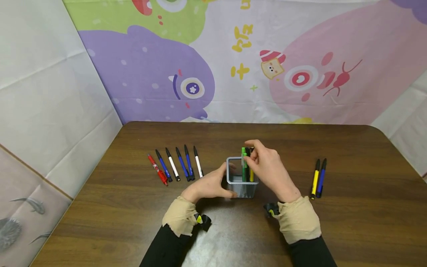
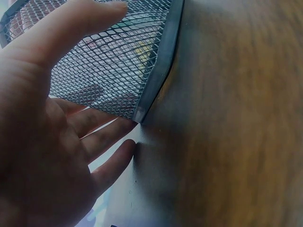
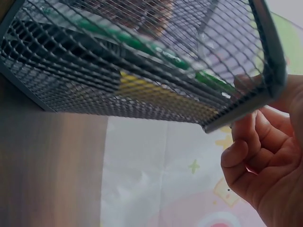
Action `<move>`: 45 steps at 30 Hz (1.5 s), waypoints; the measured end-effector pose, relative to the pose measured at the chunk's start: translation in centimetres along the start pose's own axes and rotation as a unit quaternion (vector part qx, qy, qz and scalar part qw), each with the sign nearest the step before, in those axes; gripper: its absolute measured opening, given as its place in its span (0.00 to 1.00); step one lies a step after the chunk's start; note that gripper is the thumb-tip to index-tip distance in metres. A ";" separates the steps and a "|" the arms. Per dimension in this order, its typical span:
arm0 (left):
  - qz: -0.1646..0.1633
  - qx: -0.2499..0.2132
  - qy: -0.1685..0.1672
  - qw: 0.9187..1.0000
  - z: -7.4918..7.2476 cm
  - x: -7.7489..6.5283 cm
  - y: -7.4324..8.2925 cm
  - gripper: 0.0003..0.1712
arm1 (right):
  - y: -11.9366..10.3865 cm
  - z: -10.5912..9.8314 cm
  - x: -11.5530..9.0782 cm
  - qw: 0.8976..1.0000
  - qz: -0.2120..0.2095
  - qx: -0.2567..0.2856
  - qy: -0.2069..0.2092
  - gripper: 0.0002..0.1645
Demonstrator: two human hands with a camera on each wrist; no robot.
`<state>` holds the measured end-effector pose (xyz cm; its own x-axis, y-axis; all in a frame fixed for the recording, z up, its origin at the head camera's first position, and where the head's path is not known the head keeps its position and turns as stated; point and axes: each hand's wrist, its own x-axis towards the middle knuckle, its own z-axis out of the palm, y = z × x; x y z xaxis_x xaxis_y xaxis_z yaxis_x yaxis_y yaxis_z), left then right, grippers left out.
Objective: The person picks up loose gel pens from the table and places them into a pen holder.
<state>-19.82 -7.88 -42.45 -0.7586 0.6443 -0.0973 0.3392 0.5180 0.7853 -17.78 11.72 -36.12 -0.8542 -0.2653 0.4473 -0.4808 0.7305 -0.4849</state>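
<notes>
My left hand (image 1: 211,183) holds the grey wire-mesh pen holder (image 1: 229,187) by its left side. In the left wrist view the thumb (image 2: 102,18) lies along the mesh and the other fingers reach round underneath. Green pens (image 1: 244,163), a black pen and a yellow pen (image 1: 251,174) stand bunched at the holder's right side. Over them is my right hand (image 1: 270,167), its thumb at the green pen and its bent index finger spread apart from the thumb, behind the pen tops. The right wrist view shows the thumb near the green pen's end (image 3: 213,80) at the rim.
Left of the holder lies a row of pens: a red one (image 1: 157,169), several blue ones (image 1: 181,163) and white ones (image 1: 172,164). A yellow pen (image 1: 315,179) and a blue pen (image 1: 321,178) lie to the right. A cartoon cloth (image 1: 233,100) hangs behind the wooden table (image 1: 116,215).
</notes>
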 end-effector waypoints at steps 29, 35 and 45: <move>0.001 0.018 0.013 1.000 0.1 -0.1 0.1 0.44 | 2.5 -3.7 -0.4 0.995 0.004 -0.029 0.099 0.16; -0.005 0.013 0.011 1.000 0.1 -0.1 0.1 0.44 | 3.0 -4.3 -0.6 0.994 0.022 -0.028 0.104 0.13; -0.001 0.006 0.006 1.000 0.2 0.0 0.0 0.44 | 4.2 -5.6 -1.2 0.991 0.067 -0.033 0.114 0.07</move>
<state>-19.72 -7.81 -42.54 -0.7661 0.6361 -0.0920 0.3436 0.5263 0.7778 -17.67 18.64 -34.48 -0.8388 -0.0205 0.5441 -0.3462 0.7914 -0.5039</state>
